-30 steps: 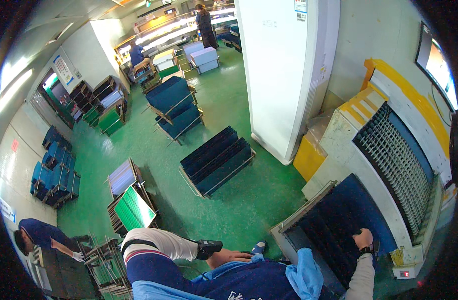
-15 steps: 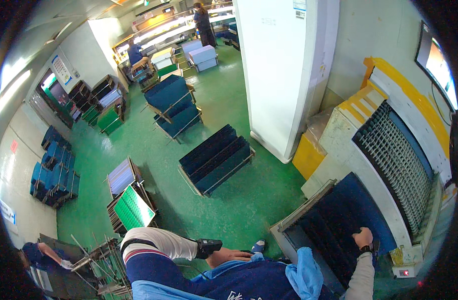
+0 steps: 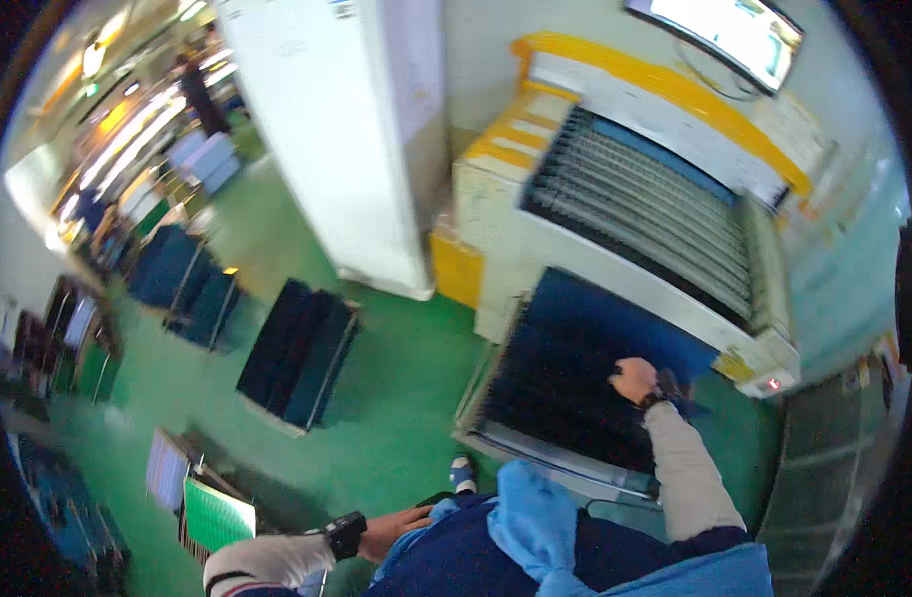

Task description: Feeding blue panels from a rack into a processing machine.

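My right hand (image 3: 635,380) is over the rack of dark blue panels (image 3: 575,348) in front of the roller machine, its fingers curled closed. Whether a panel's edge is between those fingers is too dark to make out. A dark watch (image 3: 658,393) is on that wrist. My left hand (image 3: 391,532) lies against the front of my blue clothing at the waist, fingers stretched out and holding nothing. A black device (image 3: 346,534) is strapped at its wrist. The rack's pale metal frame (image 3: 565,456) shows along its near side.
Behind the rack stands a white machine with rows of rollers (image 3: 650,219) and a yellow edge. A white pillar (image 3: 326,129) rises left of it. Other racks of dark panels (image 3: 299,353) and a green panel (image 3: 217,514) stand on the left. A screen (image 3: 724,35) hangs above.
The view has swung to the right, bringing the roller machine and its rack nearer the middle. My right hand stays closed over the rack; my left hand stays at my waist.
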`<state>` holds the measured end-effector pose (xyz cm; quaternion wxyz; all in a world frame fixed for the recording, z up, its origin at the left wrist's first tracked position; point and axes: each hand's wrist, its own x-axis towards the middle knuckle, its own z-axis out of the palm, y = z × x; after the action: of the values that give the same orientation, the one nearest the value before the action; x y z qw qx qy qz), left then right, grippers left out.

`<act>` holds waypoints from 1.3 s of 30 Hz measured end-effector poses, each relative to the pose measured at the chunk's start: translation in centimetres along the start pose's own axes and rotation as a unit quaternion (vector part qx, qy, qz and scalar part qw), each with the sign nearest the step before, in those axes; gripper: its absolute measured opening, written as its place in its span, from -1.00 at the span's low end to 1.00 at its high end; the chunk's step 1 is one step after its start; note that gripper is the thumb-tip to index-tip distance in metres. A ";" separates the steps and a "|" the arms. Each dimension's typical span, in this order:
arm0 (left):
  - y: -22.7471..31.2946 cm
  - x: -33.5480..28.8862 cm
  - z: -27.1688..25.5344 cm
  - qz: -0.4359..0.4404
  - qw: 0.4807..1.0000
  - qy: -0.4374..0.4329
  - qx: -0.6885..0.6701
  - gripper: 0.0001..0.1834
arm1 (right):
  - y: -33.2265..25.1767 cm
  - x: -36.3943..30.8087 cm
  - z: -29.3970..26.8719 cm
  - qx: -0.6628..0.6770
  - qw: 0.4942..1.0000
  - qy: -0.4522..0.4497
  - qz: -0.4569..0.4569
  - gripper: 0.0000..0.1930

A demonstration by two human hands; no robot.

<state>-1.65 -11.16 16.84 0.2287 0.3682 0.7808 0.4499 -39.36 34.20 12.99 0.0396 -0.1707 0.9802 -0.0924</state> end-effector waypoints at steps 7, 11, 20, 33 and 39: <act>-0.4 2.0 -0.5 -0.082 0.985 -0.012 -0.153 -0.32 | -1.9 -0.7 -7.7 0.006 0.999 -0.010 0.050 -0.57; -0.7 3.3 -1.8 -0.038 0.993 -0.059 -0.096 -0.06 | -2.3 -1.5 -16.0 0.005 0.998 0.008 0.056 -0.58; -0.1 8.1 -4.6 -0.061 0.988 -0.059 -0.127 -0.15 | 3.0 -6.3 -31.6 0.462 0.853 0.177 0.168 -0.72; -2.2 7.5 -1.8 -0.149 0.979 -0.008 -0.136 -0.25 | 7.6 6.3 -20.6 0.836 0.474 0.226 0.159 -0.88; -3.2 6.3 0.8 -0.254 0.949 0.007 -0.188 -0.28 | 11.8 15.1 -13.8 0.892 0.372 0.207 0.150 -0.93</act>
<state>-6.19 -6.85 13.48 0.3948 0.1051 0.7515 0.5181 -58.95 42.27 23.56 -0.0223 0.1385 0.3162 -0.9383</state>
